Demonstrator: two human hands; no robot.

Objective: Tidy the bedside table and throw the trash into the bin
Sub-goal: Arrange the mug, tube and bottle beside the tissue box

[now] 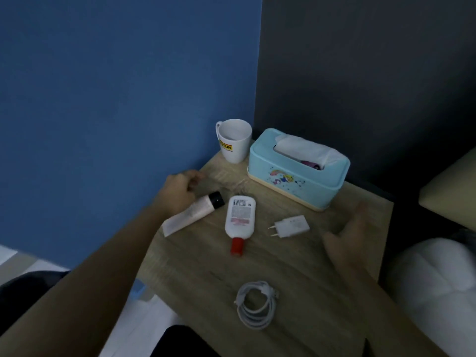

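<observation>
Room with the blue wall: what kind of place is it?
Probably a bedroom, right beside the bed. A small wooden table holds a tissue box, a mug and a charger, and what looks like white bedding shows at the right.

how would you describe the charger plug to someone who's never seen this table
Find the light blue tissue box at the back of the wooden table. Just in front of it lies the charger plug, right of the red-capped bottle. It alone is a small white block with two metal prongs.

Wooden bedside table [193, 279] — tube [188, 217], bottle [240, 215], charger [289, 226], coiled cable [256, 305] lie scattered.
</observation>
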